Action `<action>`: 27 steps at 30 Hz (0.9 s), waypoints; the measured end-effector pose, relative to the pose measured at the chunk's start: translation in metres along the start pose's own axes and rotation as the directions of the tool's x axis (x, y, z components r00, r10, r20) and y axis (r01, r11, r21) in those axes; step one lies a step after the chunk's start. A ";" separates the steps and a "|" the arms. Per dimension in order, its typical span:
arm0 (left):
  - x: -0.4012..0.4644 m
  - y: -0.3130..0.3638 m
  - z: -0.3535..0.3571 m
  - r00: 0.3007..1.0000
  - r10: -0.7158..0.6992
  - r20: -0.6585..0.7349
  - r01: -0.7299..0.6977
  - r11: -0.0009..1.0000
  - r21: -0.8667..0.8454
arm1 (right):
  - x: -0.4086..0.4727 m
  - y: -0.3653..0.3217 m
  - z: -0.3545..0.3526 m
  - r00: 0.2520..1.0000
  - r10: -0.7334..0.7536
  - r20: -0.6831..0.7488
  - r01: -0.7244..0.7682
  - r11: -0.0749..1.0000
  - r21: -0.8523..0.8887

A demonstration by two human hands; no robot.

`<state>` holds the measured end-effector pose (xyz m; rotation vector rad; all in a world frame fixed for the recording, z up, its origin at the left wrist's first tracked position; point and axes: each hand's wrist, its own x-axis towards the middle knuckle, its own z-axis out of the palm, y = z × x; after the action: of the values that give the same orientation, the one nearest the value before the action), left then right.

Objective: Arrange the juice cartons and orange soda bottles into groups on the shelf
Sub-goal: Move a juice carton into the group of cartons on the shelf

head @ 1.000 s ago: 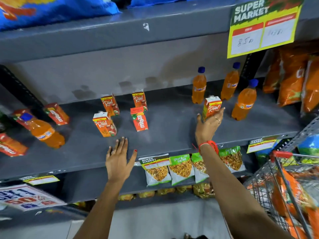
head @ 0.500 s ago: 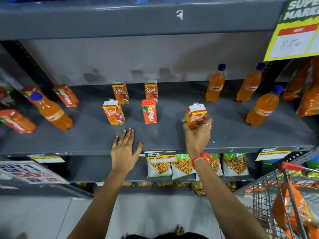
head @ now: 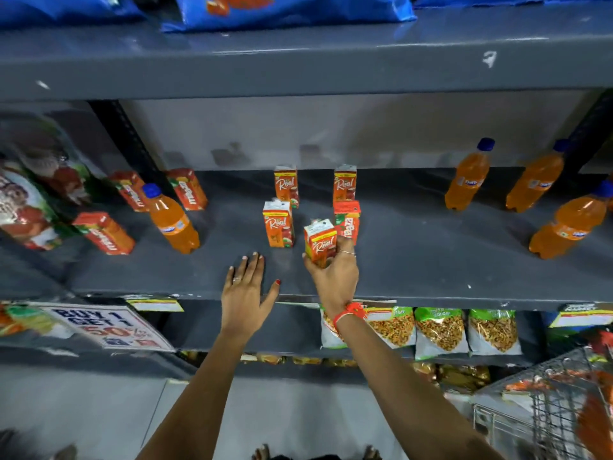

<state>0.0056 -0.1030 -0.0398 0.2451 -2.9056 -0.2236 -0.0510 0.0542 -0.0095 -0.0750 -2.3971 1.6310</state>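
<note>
My right hand (head: 333, 277) grips a Real juice carton (head: 319, 240) just in front of a standing group in the middle of the grey shelf (head: 414, 260): three Real cartons (head: 278, 224) (head: 286, 185) (head: 344, 183) and a red Maaza carton (head: 347, 220). My left hand (head: 245, 287) rests flat and empty on the shelf's front, fingers spread. Three Maaza cartons (head: 103, 232) (head: 187, 189) (head: 130, 190) lie at the left beside one orange soda bottle (head: 172, 220). Three more soda bottles (head: 467, 179) (head: 534, 180) (head: 570, 224) stand at the right.
Snack bags (head: 36, 187) fill the bay to the left behind a black upright post (head: 132, 144). Blue bags (head: 282, 8) lie on the shelf above. Green snack packets (head: 441, 330) hang below, with a promo sign (head: 109, 327) at lower left. A wire cart (head: 547, 416) is at bottom right.
My right hand closed on the Real carton near the right-hand bottles and carried it left to the carton group. The view shifted left. My left hand stayed flat on the shelf.
</note>
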 end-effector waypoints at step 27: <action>-0.003 -0.005 0.003 0.998 0.031 -0.049 -0.032 0.999 -0.024 | 0.041 0.020 -0.044 0.988 0.105 -0.110 -0.091 0.988 0.126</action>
<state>0.0079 -0.1068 -0.0444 0.1974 -2.8546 -0.2442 -0.0824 0.1086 -0.0061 -0.2639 -2.2357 1.7593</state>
